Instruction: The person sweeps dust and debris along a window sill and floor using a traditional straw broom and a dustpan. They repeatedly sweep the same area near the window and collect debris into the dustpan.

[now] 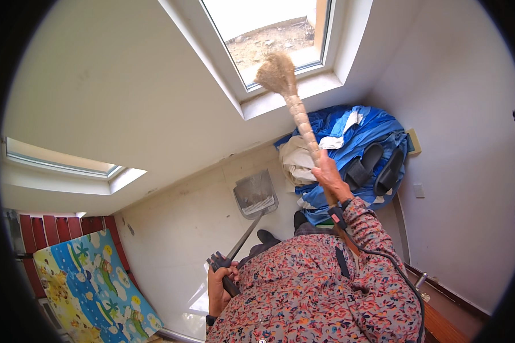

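My right hand point(331, 176) grips the handle of a straw broom point(301, 115) whose shaft has banded wrapping. Its bristle head is raised in front of the window and its sill, away from the floor. Lower left, my left hand point(221, 281) is closed around the dark grip of a long-handled dustpan point(254, 193). The grey pan, with a row of pale comb teeth, is down by the floor ahead of my feet. Some dirt or staining shows inside it, too unclear to tell which.
Beside the right wall lies a heap of blue and white fabric point(339, 124) with black slide sandals point(388, 171) on it. A window point(292, 70) opens in the wall ahead. At left, a cartoon-patterned mat point(98, 283) rests against dark red slats point(64, 231). The pale floor point(171, 231) has dark marks.
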`<state>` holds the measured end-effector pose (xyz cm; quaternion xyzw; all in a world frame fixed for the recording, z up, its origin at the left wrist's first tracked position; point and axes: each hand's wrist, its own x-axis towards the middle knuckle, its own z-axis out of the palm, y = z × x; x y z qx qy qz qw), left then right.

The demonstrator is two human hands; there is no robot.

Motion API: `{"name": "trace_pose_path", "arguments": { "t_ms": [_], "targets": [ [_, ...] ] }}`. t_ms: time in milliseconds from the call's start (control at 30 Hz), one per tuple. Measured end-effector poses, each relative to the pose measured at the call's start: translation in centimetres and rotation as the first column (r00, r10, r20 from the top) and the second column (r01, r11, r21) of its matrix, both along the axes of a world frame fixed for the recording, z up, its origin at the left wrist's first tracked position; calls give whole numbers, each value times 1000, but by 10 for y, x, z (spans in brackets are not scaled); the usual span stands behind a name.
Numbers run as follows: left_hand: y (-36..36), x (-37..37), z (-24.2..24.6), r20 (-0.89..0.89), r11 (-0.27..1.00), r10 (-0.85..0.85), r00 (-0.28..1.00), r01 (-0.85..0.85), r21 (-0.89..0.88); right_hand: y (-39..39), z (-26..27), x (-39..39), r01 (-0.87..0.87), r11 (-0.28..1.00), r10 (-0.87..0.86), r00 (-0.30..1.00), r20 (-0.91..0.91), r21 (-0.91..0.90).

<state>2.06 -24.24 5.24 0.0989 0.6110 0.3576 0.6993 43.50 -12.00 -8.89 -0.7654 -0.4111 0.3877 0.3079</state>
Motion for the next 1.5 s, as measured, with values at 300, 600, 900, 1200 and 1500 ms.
{"name": "trace_pose_path", "arguments": {
  "t_ms": [300, 600, 900, 1200, 1500],
  "targets": [
    [-7, 3, 7, -10, 1000, 6, 1000, -6, 25, 17, -18, -12, -60, 998, 50, 968, 245, 32],
    [1, -1, 2, 4, 999, -12, 1000, 12, 33, 22, -11, -54, -225, 970, 201, 955, 216, 90],
    [-5, -12, 1, 5, 999, 28, 1000, -28, 21, 11, 2, -18, -32, 996, 30, 999, 29, 85],
    [1, -17, 6, -48, 999, -33, 998, 34, 20, 17, 14, -44, 42, 997, -15, 929, -371, 65],
    [-8, -24, 3, -1, 999, 6, 1000, -6, 47, -15, 14, -30, -95, 993, 112, 928, -356, 66]
  ]
}}
